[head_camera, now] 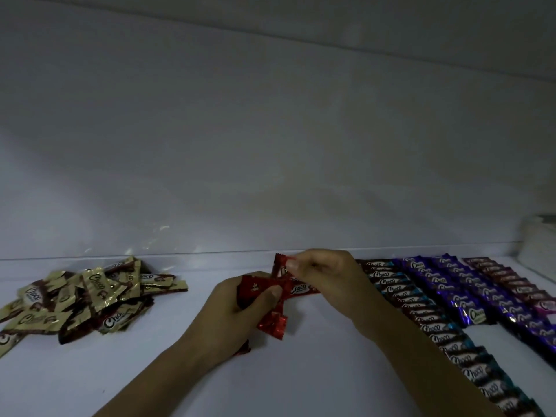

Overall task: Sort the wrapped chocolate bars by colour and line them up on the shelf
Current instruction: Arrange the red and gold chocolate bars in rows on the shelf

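A: Where are the red ones right now?

B: Mid-shelf, in both hands. The left hand (237, 311) has its fingers curled round a bunch of red bars (272, 323), thumb pressed on top. The right hand (328, 275) pinches the crimped end of one red bar (279, 261) between thumb and fingertips, just above the bunch.

A: So the step is pulling one free to start a red row?

B: That's my reading. I'd hold the left grip firm so the rest don't slide out (one wrapper hangs low under the thumb). Then draw the single bar clear by its end and lay it flat, name up, parallel to the blue row (433, 320).

A: Where would it go?

B: On the bare shelf (316, 371) just left of that blue row, I'd say, starting at the back edge. The purple row (451, 284) and pink row (505, 281) lie further right, all neatly overlapped.

A: Anything in the way?

B: The right forearm (421, 365) runs right beside the blue row, so a careless sweep could knock it askew. The loose gold pile (90, 296) sits well apart on the left. There's a white thing (538, 242) at the far right that I can't identify in the dim light.
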